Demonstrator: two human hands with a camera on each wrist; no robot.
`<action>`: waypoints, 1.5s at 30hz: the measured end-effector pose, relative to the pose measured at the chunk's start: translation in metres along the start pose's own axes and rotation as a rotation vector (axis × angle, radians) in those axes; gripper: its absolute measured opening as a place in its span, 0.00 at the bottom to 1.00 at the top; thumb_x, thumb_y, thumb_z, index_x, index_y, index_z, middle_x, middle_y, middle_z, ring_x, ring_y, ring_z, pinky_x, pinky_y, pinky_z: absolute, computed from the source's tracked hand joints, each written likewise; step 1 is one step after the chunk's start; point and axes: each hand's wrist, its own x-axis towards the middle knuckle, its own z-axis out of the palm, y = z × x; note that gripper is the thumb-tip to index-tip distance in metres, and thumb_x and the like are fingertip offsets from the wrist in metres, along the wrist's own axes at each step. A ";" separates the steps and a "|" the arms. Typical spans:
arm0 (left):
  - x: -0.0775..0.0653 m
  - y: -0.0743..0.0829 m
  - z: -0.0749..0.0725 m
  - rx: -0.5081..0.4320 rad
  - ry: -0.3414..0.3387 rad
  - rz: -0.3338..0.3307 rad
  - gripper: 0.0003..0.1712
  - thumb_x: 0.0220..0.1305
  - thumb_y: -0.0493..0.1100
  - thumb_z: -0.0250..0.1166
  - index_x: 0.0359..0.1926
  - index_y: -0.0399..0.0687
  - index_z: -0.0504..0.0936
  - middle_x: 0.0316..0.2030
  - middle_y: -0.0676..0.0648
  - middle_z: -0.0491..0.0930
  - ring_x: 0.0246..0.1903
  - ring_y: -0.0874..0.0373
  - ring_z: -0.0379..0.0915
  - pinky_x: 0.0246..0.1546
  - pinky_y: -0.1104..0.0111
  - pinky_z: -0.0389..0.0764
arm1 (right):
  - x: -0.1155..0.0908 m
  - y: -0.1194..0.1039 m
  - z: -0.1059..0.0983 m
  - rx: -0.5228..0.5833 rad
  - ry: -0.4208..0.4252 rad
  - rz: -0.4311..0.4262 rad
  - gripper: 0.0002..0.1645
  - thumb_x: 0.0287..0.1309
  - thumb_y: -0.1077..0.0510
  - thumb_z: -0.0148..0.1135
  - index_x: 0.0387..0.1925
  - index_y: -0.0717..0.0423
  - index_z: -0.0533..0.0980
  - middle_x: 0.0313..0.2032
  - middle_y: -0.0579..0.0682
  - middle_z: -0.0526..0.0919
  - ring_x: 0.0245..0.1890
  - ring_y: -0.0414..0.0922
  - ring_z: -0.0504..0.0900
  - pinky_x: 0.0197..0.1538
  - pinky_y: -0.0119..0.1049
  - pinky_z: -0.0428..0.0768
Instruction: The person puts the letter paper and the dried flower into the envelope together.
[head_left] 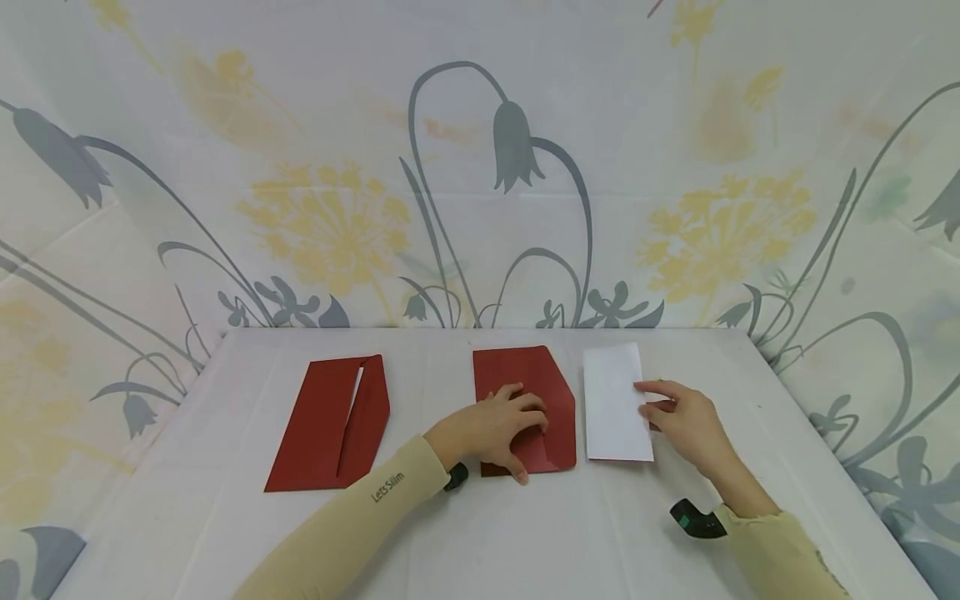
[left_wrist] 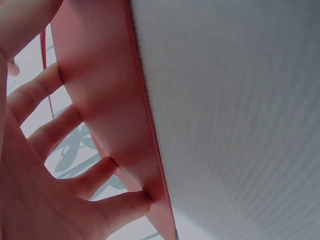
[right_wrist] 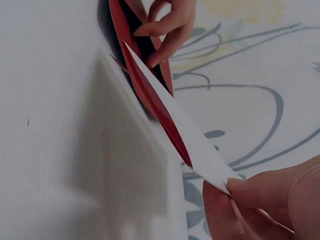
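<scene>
In the head view, a red envelope (head_left: 513, 367) lies mid-table with its pointed flap side to the right. My left hand (head_left: 495, 425) rests across it, fingers spread; in the left wrist view the fingertips (left_wrist: 107, 162) touch its red surface. Beside it, to the right, is a folded card (head_left: 617, 404), white on the outside. My right hand (head_left: 690, 425) pinches the card's right edge between thumb and fingers. The right wrist view shows the card (right_wrist: 187, 127) tilted up off the table, its red inside visible through a narrow gap.
A second red envelope (head_left: 311, 433) lies to the left, a white strip showing along its flap. All of this is on a white-covered table (head_left: 555, 542). A flower-patterned cloth (head_left: 480, 208) rises behind the table's far edge and at both sides.
</scene>
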 end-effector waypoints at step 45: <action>-0.002 0.006 -0.004 0.055 0.014 -0.012 0.39 0.46 0.68 0.76 0.57 0.64 0.72 0.65 0.54 0.60 0.70 0.47 0.49 0.65 0.48 0.66 | 0.012 -0.024 0.070 -0.028 0.154 -0.068 0.14 0.54 0.69 0.67 0.45 0.68 0.82 0.43 0.64 0.85 0.39 0.54 0.87 0.36 0.36 0.83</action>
